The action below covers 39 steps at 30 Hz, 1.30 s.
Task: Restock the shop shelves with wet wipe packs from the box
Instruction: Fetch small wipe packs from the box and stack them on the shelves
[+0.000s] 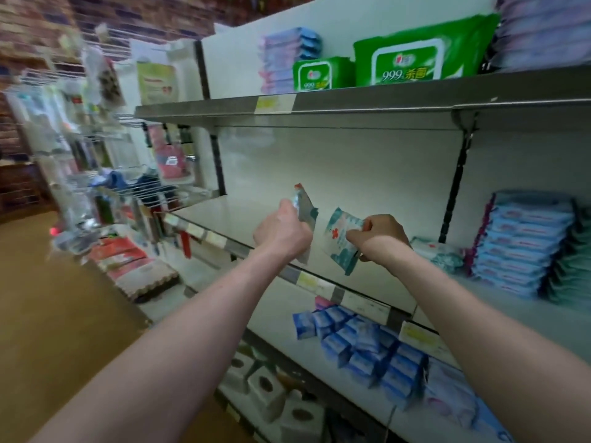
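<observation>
The left hand [283, 233] grips a wet wipe pack [306, 208], right hand [382, 239] fingers [353, 234] pinch a second pack [339, 241], both upright over the middle shelf [243, 215], likely to stand them face-out.

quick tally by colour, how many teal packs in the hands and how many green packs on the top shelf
teal packs held: 2, left pack in the left hand, right pack in the right hand
green packs on the top shelf: 2, small green pack, large green pack
total: 4
</observation>
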Available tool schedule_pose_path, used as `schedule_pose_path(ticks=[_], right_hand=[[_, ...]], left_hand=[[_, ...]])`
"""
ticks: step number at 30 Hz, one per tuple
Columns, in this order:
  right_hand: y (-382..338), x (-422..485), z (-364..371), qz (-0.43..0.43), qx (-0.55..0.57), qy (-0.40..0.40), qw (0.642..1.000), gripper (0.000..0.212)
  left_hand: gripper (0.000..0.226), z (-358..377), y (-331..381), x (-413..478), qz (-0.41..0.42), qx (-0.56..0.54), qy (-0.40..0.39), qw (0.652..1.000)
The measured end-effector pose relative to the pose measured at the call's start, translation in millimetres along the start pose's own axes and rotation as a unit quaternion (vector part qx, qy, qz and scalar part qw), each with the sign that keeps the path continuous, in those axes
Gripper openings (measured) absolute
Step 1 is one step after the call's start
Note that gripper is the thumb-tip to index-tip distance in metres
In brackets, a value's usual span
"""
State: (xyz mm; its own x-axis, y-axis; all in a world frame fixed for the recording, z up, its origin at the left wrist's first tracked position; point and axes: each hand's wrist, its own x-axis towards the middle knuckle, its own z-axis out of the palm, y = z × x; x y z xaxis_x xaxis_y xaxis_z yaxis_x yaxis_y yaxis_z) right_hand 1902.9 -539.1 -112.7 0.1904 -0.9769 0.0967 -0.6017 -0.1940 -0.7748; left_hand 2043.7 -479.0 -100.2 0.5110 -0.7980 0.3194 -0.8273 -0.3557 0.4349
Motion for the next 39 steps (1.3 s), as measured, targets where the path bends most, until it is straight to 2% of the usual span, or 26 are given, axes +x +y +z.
schedule_pose_path(ticks=[2,4,7,10,13,15,17,20,23,25,28,32,33,35,36,37,39], right_hand=[[7,2,0,0.008,0.014,0.023,1.0,0.028],[16,4,-2,0.01,0.034,0.045,0.998,0.033],[30,9,-10,0.028,0.058,0.062,0.996,0.035],[44,19,-19,0.057,0.104,0.07,0.99,0.036],[56,30,-32,0.082,0.175,0.054,0.98,0.021],[64,36,-42,0.1,0.226,0.037,0.968,0.002],[74,46,-51,0.121,0.256,0.031,0.959,0.008],[88,62,-63,0.143,0.285,0.026,0.948,0.007],[100,78,-70,0.158,0.29,0.034,0.943,0.011],[106,87,-74,0.173,0.286,0.045,0.941,0.018],[110,99,-83,0.187,0.245,0.042,0.951,0.02],[116,112,-94,0.197,0.177,0.021,0.964,0.006],[119,116,-95,0.192,0.162,0.026,0.968,0.015],[124,125,-94,0.174,0.101,0.046,0.978,0.05],[125,129,-93,0.166,0.057,0.049,0.983,0.06],[126,131,-91,0.157,0.011,0.047,0.986,0.061],[129,136,-88,0.152,-0.059,0.024,0.986,0.046]], left_hand=[[0.024,9,0,15,0.006,-0.058,-0.018,0.998],[0.023,21,4,26,-0.017,-0.166,-0.05,0.985],[0.016,40,17,35,-0.087,-0.363,-0.131,0.918],[0.019,55,34,41,-0.138,-0.468,-0.19,0.852],[0.027,71,49,51,-0.125,-0.496,-0.233,0.827],[0.016,79,59,55,-0.121,-0.514,-0.265,0.807],[0.008,86,70,62,-0.128,-0.508,-0.289,0.801],[0.014,99,85,76,-0.125,-0.49,-0.346,0.79],[0.023,116,100,87,-0.12,-0.512,-0.397,0.752],[0.022,127,113,91,-0.129,-0.537,-0.401,0.731],[0.021,142,134,96,-0.131,-0.548,-0.391,0.728],[0.014,160,152,105,-0.119,-0.535,-0.381,0.745],[0.012,165,155,108,-0.113,-0.527,-0.382,0.751],[0.004,174,160,113,-0.104,-0.511,-0.383,0.763],[0.005,179,162,116,-0.102,-0.505,-0.383,0.767],[0.006,184,164,119,-0.102,-0.501,-0.383,0.769],[0.006,195,168,124,-0.102,-0.495,-0.387,0.771]])
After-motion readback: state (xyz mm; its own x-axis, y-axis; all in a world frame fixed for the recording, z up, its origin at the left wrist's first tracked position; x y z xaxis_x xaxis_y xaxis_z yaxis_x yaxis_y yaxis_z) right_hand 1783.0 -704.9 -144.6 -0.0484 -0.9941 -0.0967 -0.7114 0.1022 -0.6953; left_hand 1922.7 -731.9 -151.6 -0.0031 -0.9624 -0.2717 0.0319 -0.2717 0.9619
